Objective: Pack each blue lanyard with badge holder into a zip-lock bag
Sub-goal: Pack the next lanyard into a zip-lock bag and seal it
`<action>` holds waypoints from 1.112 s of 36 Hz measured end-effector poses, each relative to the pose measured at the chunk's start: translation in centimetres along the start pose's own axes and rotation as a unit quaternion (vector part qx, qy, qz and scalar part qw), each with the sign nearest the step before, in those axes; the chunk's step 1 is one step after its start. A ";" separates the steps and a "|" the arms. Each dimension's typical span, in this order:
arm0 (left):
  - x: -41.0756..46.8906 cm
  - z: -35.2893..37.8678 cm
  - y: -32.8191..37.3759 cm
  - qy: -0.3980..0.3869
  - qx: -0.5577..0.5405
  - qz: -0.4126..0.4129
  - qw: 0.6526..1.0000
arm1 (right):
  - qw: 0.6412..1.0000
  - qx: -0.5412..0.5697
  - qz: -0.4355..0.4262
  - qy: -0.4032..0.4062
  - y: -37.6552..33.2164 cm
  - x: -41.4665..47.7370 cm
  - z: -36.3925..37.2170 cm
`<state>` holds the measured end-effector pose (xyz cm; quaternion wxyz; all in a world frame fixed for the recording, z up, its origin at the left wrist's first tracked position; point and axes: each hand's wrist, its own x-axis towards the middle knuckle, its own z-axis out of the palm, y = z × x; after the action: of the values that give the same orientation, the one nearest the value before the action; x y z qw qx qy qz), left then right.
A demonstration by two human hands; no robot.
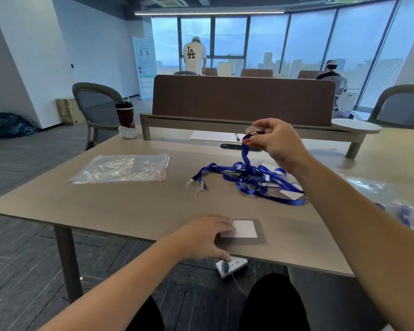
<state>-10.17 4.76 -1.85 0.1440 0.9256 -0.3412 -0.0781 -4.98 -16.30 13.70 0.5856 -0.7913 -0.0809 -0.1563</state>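
Two bare forearms, no sleeves, no watch, no bracelet or ring to be made out. Left hand (202, 236) broad-backed with short fingers; right hand (276, 142) seen from the back and wrist side, knuckles and thumb showing, nails short as far as can be told. Legs at the lower edge of the view in plain black trousers (273, 304), cloth smooth and unmarked, without visible seams, pockets or print.
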 end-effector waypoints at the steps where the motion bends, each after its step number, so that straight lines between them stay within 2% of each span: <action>1: -0.3 0.2 0.0 0.001 -0.002 0.003 1.000 | 1.000 0.001 0.002 0.007 0.1 -0.3 0.0; 9: -1.3 -0.9 1.0 0.006 -0.061 -0.005 0.998 | 0.998 -0.002 0.025 0.055 0.1 -1.9 -0.6; 15: 0.4 -1.7 0.4 0.133 -0.109 -0.068 0.983 | 0.998 -0.019 0.031 0.051 0.9 -2.5 -0.4; 20: 2.2 -3.2 -0.1 0.256 -0.149 -0.125 0.947 | 0.997 -0.056 0.028 0.052 1.9 -1.6 -0.6; 26: 5.0 -6.2 -1.1 0.330 -0.186 -0.153 0.913 | 0.997 -0.051 0.040 0.043 3.4 0.9 -0.8; 30: 7.1 -8.2 -1.4 0.333 -0.246 -0.161 0.896 | 0.998 -0.003 0.046 0.046 3.0 3.3 -0.7; 40: 11.0 -12.0 -2.4 0.339 -0.213 -0.142 0.905 | 0.991 -0.065 -0.040 0.111 -2.0 10.0 -2.5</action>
<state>2.52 1.93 8.26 0.4322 0.8821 -0.1122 0.1502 3.44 -18.62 19.55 0.5319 -0.8014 -0.0363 -0.2712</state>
